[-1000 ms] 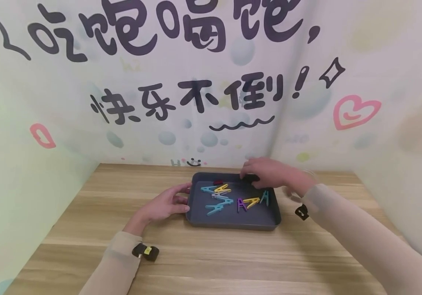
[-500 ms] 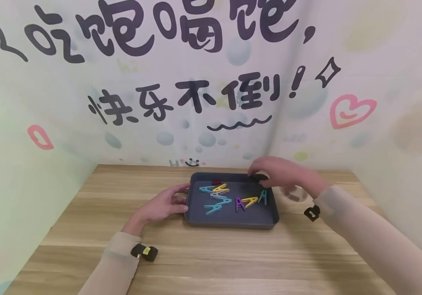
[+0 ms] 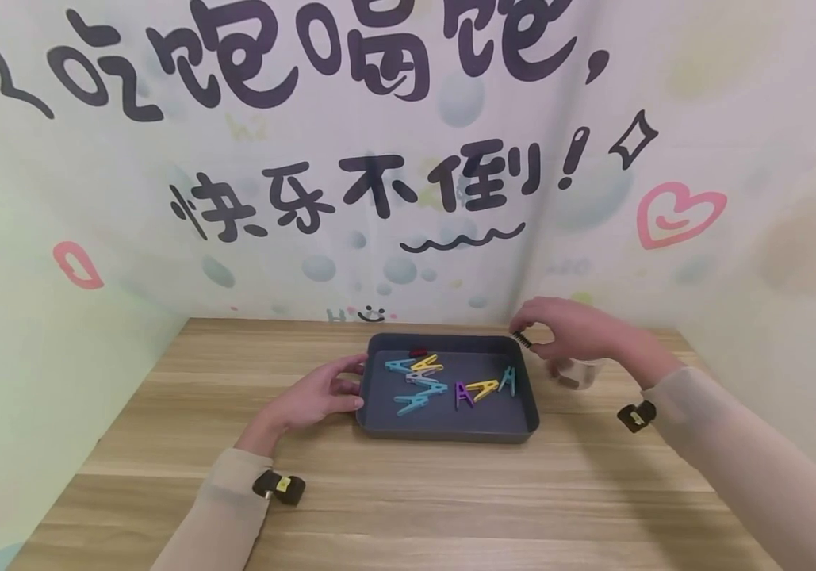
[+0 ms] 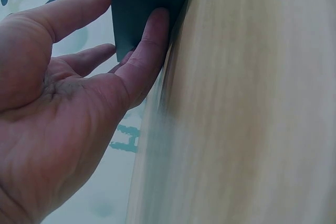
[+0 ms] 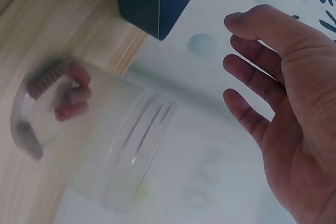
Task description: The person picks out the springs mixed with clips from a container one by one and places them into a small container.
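Observation:
In the head view, my right hand (image 3: pixel 579 329) pinches a small black toothed hair clip (image 3: pixel 522 339) between thumb and fingers, just above the far right corner of a dark grey tray (image 3: pixel 450 434). The right wrist view shows the thumb and fingertips close together, the clip hidden. My left hand (image 3: pixel 315 396) rests its fairly straight fingers against the tray's left outer wall; the left wrist view shows the fingertips on that wall (image 4: pixel 139 3). Beside the right hand stands a clear open jar (image 5: pixel 121 150) holding several red and dark ribbed pieces (image 5: pixel 73 111).
Several plastic clothespins lie in the tray, including a purple one (image 3: pixel 463 395), a yellow one (image 3: pixel 482 389) and a teal one (image 3: pixel 507 381). A small red piece (image 3: pixel 418 353) lies by the tray's back wall. Behind the wooden table (image 3: pixel 408 507) hangs a printed wall sheet (image 3: pixel 293 277).
My right hand has moved right and up from inside the tray's back right part to its corner, bringing the black hair clip along. The left hand stays at the tray's side.

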`<state>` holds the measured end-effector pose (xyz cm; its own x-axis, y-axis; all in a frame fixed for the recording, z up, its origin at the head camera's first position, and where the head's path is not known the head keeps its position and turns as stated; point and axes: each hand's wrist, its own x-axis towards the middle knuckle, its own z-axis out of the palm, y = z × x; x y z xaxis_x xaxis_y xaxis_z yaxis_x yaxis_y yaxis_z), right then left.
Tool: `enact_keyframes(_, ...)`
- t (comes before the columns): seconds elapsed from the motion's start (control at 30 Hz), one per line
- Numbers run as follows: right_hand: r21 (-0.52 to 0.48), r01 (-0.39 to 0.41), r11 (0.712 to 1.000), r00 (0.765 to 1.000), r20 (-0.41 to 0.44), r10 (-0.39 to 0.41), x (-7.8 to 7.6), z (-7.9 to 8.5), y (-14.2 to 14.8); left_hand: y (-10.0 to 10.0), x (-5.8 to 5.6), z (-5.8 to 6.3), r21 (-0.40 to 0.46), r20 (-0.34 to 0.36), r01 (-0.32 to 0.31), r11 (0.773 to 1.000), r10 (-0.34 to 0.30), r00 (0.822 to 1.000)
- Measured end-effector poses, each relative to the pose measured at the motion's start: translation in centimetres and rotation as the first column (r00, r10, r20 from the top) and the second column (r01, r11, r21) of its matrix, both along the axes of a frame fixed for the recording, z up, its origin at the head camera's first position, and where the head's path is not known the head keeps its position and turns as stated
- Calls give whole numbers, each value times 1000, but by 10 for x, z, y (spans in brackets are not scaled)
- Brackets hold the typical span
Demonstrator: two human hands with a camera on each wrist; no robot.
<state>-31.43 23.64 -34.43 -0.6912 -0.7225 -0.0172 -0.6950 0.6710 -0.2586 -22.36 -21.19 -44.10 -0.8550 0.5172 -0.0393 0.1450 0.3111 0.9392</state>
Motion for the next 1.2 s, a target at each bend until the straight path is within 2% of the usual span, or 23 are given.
enact_keyframes(0.33, -20, 62, 998, 998, -12, -63, 8, 6, 26, 0, -1, -2, -1, -2, 1, 1000, -1, 1000)
enact_keyframes(0.57, -31, 33, 999, 997, -75, -35, 7, 8, 48, 0, -1, -1, -18, 2, -12, 1000, 12, 1000)
enact_keyframes(0.87, -15, 30, 999, 991, -128, -32, 5, 9, 76, 1, 0, 0, -20, 8, -17, 1000, 18, 1000)
enact_keyframes(1.2, 26, 40, 999, 983, -183, -34, 4, 7, 93, 1, 0, 0, -29, -16, -5, 1000, 5, 1000)
